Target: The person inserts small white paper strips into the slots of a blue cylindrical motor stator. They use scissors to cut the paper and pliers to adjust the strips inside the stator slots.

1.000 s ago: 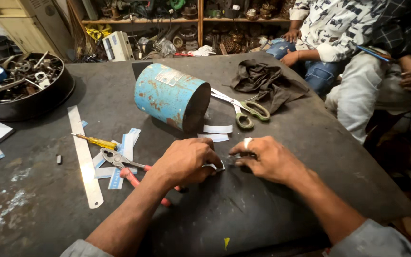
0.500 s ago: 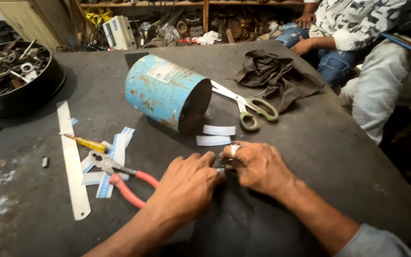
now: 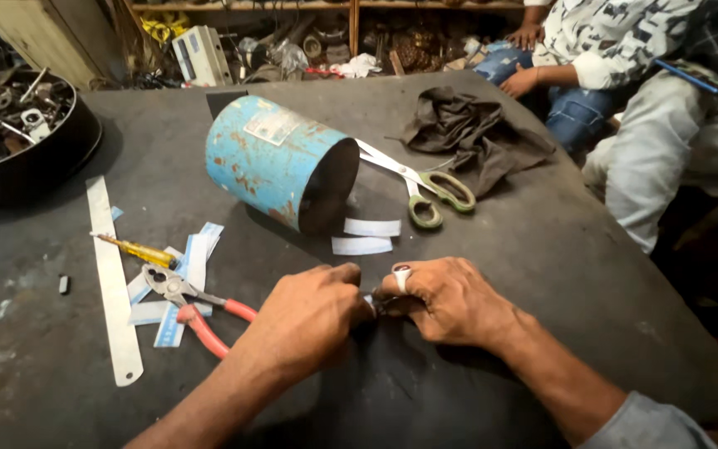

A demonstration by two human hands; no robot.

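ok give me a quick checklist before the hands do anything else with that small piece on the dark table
1. Both hands on the piece: left hand and right hand meet fingertip to fingertip. Ok.
2. Piece itself visible: hidden between the fingers. Cannot tell.
3. Red-handled pliers in reach: lying just left of the left hand. Ok.
4. Blue cylinder stable: on its side on the table, nothing seen chocking it. Not ok.
5. Scissors: blades partly open, beyond the cylinder, away from the hands. Ok.
6. White strips: two lie flat ahead of the hands. Ok.
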